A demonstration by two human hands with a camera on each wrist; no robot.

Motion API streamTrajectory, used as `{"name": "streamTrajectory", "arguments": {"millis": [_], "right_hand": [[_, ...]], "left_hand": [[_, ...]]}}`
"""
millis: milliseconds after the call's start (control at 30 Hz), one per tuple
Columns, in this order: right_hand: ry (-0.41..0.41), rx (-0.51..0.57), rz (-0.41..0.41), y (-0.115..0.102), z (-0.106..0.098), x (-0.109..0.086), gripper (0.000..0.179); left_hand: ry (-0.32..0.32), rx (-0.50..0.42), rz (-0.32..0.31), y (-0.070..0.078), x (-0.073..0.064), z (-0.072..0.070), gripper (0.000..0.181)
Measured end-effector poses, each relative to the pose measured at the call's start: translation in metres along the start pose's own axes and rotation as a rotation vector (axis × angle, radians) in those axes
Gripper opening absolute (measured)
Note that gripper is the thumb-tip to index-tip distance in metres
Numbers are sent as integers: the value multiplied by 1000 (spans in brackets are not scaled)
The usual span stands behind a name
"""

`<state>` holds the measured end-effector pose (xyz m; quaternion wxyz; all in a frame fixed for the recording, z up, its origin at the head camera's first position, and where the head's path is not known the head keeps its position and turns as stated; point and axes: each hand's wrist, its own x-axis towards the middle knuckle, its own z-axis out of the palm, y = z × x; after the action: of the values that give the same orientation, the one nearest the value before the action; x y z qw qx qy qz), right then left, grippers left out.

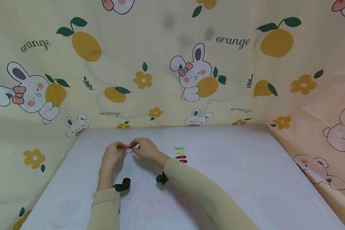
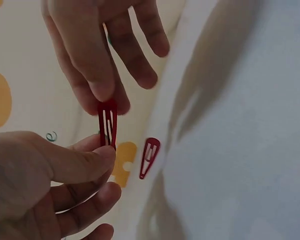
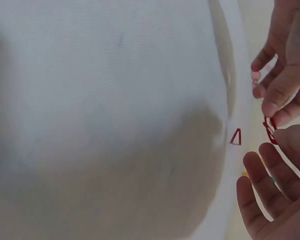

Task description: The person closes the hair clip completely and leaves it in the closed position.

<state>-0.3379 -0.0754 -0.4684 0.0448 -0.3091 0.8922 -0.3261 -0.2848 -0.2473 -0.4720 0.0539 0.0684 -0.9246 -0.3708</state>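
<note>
Between my two hands is a dark red snap hair clip (image 2: 107, 123). My left hand (image 1: 112, 156) pinches its narrow end between thumb and forefinger. The fingertips of my right hand (image 1: 146, 149) grip the wide end, with the other fingers spread apart. In the right wrist view the held clip (image 3: 270, 132) shows edge-on, its red strips slightly separated. A second red hair clip (image 2: 150, 157) lies on the white table just beyond the hands, and it also shows in the right wrist view.
Right of my hands, a column of hair clips lies on the white table (image 1: 233, 179): a green clip (image 1: 179, 148), a yellow clip (image 1: 180, 152) and two red clips (image 1: 181, 157), the nearest partly behind my right sleeve (image 1: 201, 185). A patterned curtain (image 1: 161, 64) surrounds the table's back and sides.
</note>
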Motion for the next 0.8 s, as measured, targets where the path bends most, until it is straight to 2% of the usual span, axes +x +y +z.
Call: {"name": "streamTrajectory", "arguments": {"millis": [200, 433, 800], "right_hand": [[32, 8, 8, -3, -3, -1, 18], [92, 20, 10, -4, -5, -3, 19], [223, 129, -13, -6, -11, -17, 17]], "left_hand": [[0, 8, -3, 9, 1, -1, 16], [31, 14, 15, 16, 2, -1, 15], [95, 26, 51, 37, -5, -7, 13]]}}
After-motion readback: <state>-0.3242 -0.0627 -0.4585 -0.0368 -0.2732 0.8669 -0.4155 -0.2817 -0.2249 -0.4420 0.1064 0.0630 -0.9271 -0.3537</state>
